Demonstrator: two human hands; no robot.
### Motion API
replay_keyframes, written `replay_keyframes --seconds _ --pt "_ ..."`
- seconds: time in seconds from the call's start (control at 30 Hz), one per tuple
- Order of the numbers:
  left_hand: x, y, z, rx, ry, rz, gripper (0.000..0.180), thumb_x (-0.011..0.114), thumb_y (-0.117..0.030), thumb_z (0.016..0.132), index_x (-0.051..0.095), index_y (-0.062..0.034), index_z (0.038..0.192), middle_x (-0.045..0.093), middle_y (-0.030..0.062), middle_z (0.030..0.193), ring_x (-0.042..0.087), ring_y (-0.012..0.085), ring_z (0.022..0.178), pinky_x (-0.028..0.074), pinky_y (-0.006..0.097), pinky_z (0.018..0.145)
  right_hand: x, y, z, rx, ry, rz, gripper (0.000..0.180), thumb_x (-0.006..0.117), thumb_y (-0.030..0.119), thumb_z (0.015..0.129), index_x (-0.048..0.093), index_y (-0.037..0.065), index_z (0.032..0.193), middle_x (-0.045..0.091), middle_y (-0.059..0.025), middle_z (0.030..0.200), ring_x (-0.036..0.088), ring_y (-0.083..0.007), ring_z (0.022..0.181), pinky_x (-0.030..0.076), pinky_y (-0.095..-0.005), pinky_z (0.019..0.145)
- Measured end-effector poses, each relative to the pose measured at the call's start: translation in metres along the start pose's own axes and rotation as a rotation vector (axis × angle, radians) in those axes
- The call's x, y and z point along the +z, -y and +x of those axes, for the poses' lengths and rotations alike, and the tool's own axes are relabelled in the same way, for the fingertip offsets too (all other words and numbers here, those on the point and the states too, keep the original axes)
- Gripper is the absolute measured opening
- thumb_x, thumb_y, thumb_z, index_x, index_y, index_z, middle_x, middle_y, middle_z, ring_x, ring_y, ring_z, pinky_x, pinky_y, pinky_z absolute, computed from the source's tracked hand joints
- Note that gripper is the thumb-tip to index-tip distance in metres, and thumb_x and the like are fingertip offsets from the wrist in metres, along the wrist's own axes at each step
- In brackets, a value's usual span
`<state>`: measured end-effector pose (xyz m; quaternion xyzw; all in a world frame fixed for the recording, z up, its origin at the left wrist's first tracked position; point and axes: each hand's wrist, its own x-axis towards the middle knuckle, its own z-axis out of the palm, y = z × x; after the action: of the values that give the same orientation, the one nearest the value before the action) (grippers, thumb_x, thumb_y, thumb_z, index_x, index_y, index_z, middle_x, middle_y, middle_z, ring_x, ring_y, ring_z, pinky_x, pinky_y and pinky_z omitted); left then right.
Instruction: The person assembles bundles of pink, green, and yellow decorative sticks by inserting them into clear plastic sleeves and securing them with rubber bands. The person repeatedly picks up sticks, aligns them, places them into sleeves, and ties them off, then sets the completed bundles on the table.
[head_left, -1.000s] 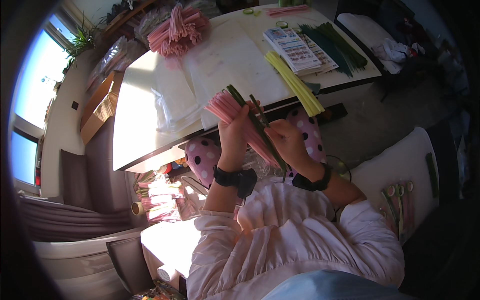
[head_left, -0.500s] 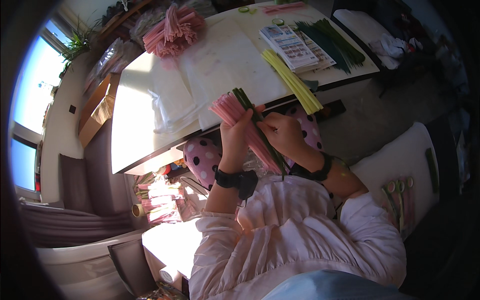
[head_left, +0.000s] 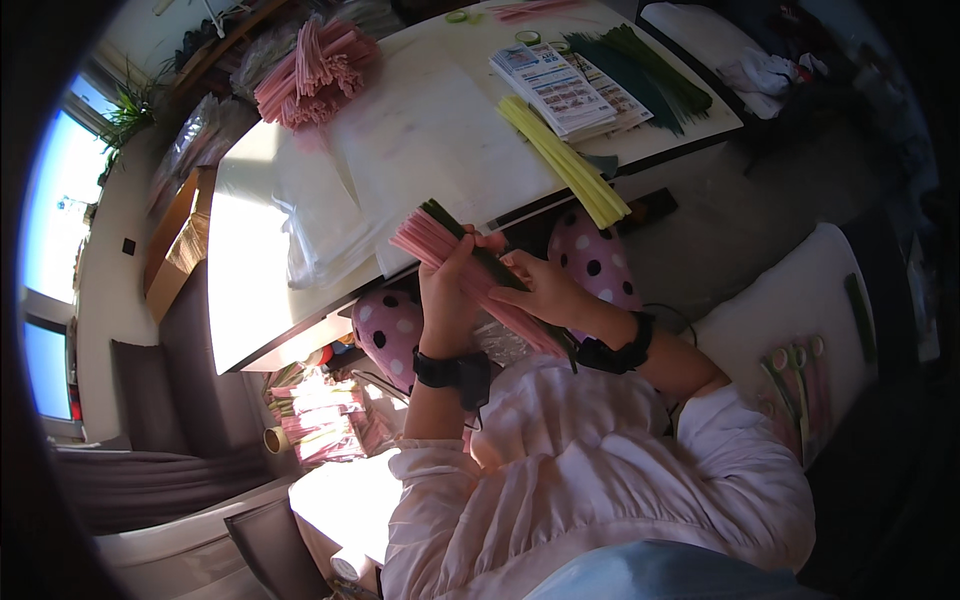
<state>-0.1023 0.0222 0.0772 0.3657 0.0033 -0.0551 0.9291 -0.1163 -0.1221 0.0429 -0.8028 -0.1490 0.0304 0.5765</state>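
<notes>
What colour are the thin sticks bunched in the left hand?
Pink thin sticks, with one dark green strip among them; head view.

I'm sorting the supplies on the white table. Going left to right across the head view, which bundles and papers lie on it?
Pink stick bundle → clear plastic sheets → yellow stick bundle → printed leaflets → dark green stick bundle.

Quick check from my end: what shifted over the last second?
Very little. The left hand still clasps the pink bundle with its dark green stem; the right hand has slid slightly along it, fingers still on the stem. The yellow strips, booklets and white table lie as before.
</notes>
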Motion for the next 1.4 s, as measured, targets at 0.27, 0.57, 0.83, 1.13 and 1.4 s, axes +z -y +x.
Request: replay_keyframes --seconds 0.27,0.57,0.83,1.13,1.4 --pt "-0.012 -0.008 0.019 -0.028 -0.056 -0.009 0.012 0.055 -0.004 0.088 0.051 0.0016 0.099 0.060 0.0118 0.085 0.063 0.0255 0.078 0.053 0.037 0.073 -0.110 -0.042 0.065 -0.056 -0.407 -0.405 0.021 0.065 0.019 0.083 0.061 -0.001 0.087 0.065 -0.0121 0.075 0.062 -0.0198 0.068 0.048 -0.0298 0.062" --pt "0.014 0.050 0.072 -0.190 0.053 0.128 0.019 0.056 -0.006 0.088 0.054 0.0050 0.103 0.063 0.0147 0.094 0.063 0.0250 0.087 0.053 0.036 0.075 -0.134 -0.077 0.130 0.273 -0.163 -0.846 0.021 0.060 0.014 0.071 0.064 0.000 0.086 0.064 -0.0208 0.090 0.062 -0.0388 0.086 0.050 -0.0468 0.073" --pt "0.028 0.109 0.147 -0.330 0.093 0.164 0.025 0.057 -0.011 0.089 0.057 0.0037 0.109 0.063 0.0105 0.096 0.062 0.0207 0.082 0.051 0.031 0.072 -0.154 -0.113 0.150 0.529 -0.138 -0.353 0.024 0.068 0.018 0.068 0.067 -0.003 0.081 0.064 -0.0175 0.069 0.064 -0.0268 0.066 0.049 -0.0336 0.061" --pt "0.019 0.116 0.170 -0.386 0.082 0.234 0.019 0.064 -0.010 0.084 0.061 0.0027 0.098 0.064 0.0098 0.083 0.062 0.0210 0.069 0.051 0.032 0.065 -0.153 -0.095 0.135 0.266 -0.448 -0.460 0.021 0.070 0.021 0.071 0.066 0.002 0.079 0.066 -0.0131 0.074 0.064 -0.0235 0.069 0.049 -0.0326 0.064" --pt "0.036 0.081 0.145 -0.036 0.160 0.137 0.026 0.059 -0.011 0.087 0.054 0.0048 0.107 0.062 0.0168 0.110 0.062 0.0249 0.097 0.051 0.033 0.081 -0.146 -0.033 0.082 0.007 -0.439 -0.074 0.017 0.069 0.015 0.078 0.063 0.000 0.079 0.064 -0.0064 0.071 0.060 -0.0126 0.066 0.047 -0.0270 0.062"
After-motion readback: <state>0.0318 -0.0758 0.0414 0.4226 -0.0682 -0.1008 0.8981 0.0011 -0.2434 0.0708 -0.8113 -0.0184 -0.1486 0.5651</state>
